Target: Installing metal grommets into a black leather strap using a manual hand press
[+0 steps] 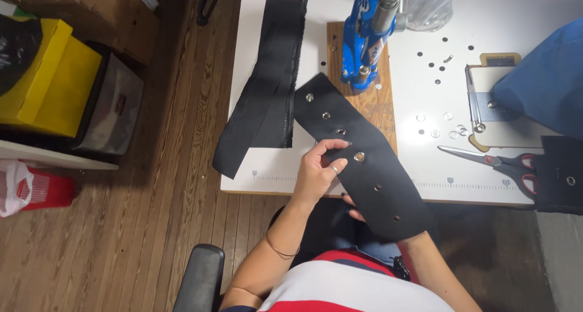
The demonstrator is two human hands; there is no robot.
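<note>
The left hand [316,172] rests on top of a black fabric strip [358,160], thumb and curled fingers pinching its near-left edge beside a metal eyelet [359,156]. The right hand [358,212] lies under the strip's lower end, mostly hidden; only fingertips show, so its grip cannot be determined. The strip runs diagonally away from the hands across the edge of a white worktable [267,172], carrying a row of set eyelets and two open punched holes nearer the right hand. Beyond the hands, a blue hand press [361,39] stands on a wooden board [376,105]. Left of the left hand lies a second black fabric piece [267,87]. Right of the right hand are red-handled scissors [498,163], loose eyelets [437,132] and a blue cloth [540,81]. The floor is dark wood planking [164,184]; a yellow box [51,81] sits far to the left.
</note>
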